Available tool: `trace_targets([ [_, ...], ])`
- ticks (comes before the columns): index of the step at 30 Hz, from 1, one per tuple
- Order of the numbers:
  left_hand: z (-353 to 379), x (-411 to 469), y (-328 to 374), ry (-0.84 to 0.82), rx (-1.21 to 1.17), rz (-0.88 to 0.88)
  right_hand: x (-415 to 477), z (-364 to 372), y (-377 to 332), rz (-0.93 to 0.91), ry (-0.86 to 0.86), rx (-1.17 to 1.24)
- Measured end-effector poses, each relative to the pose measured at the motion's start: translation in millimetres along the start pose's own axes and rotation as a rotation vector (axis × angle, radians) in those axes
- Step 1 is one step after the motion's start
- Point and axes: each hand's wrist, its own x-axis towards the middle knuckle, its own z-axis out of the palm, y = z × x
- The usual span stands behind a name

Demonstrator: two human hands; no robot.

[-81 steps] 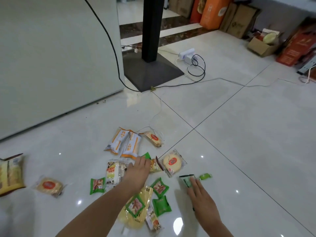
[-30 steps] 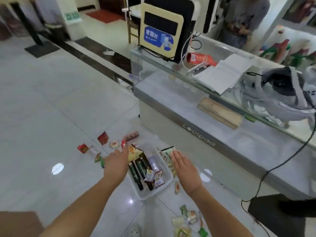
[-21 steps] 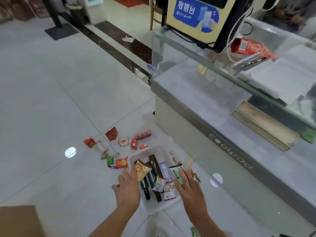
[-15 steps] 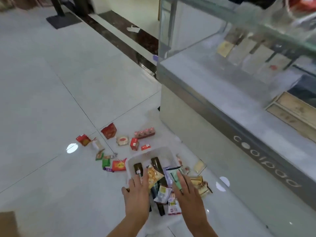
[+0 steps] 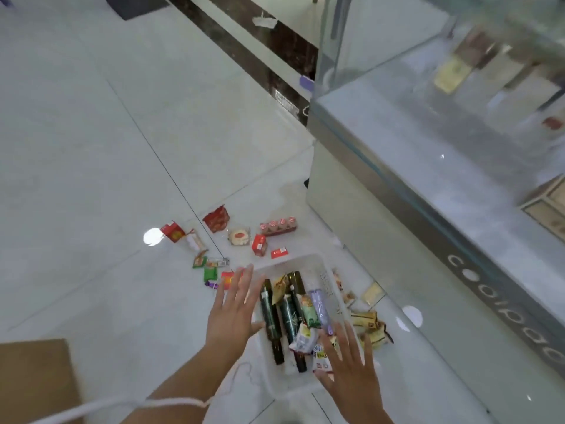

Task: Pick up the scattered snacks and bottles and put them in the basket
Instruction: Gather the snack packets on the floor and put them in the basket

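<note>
The pale tiled floor carries everything, with a glass case on the right and a piece of cardboard at the near left. The white basket sits on the floor close by the case and already holds dark bottles, a purple one and a few packets. Both hands hover over it, empty, fingers straight and spread: the left hand above the left rim, the right hand above the near right corner. This looks like the gap between a drop and the next reach, with plenty left to gather. Loose snacks lie in clusters. Red packs, a row-pack of small bottles and a round cake are beyond the basket. Green packets lie just beside its left wall, and gold-wrapped pieces between its right wall and the case. Keeping each hand to its own side would save crossing. Slippery wrappers on glossy tile are best swept together and pinched by the seams; the row-pack wants a whole-hand grip. Release low, so nothing bounces off the bottles.
</note>
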Motion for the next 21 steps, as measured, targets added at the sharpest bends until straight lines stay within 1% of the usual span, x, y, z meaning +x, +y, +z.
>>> trace_targets([
  [3, -87.9, -9.7, -35.0, 0.016, 0.027, -0.074, -13.8, -73.1, -14.8, 0.082, 0.082, 0.097],
  [5, -142.0, -16.4, -53.3, 0.068, 0.022, -0.101, -15.2, -122.7, -24.1, 0.127, 0.142, 0.152],
  [8, -204.4, -30.3, -75.0, 0.098, 0.024, -0.108, -14.6, -200.8, -44.9, 0.173, 0.152, 0.142],
  [10, -230.0, -33.8, -94.9, 0.132, 0.007, -0.1, -8.5, -249.4, -58.5, 0.226, 0.079, 0.113],
  [11, -240.3, -33.3, -106.7, 0.146, 0.005, -0.094, -4.8, -269.2, -64.9, 0.232, 0.105, 0.087],
  [14, -259.3, -23.8, -150.8, 0.129, 0.014, -0.075, 7.1, -300.6, -84.3, 0.215, 0.04, 0.131],
  [15, -262.1, -16.8, -170.0, 0.117, 0.015, -0.071, 13.4, -304.6, -90.6, 0.252, 0.02, 0.155],
  [17, -269.3, 3.1, -211.8, 0.159, 0.06, -0.062, 33.8, -316.8, -109.1, 0.315, 0.03, 0.156],
  [21, -291.3, 34.0, -289.4, 0.103, 0.077, -0.03, 59.9, -330.6, -155.5, 0.401, 0.027, 0.202],
])
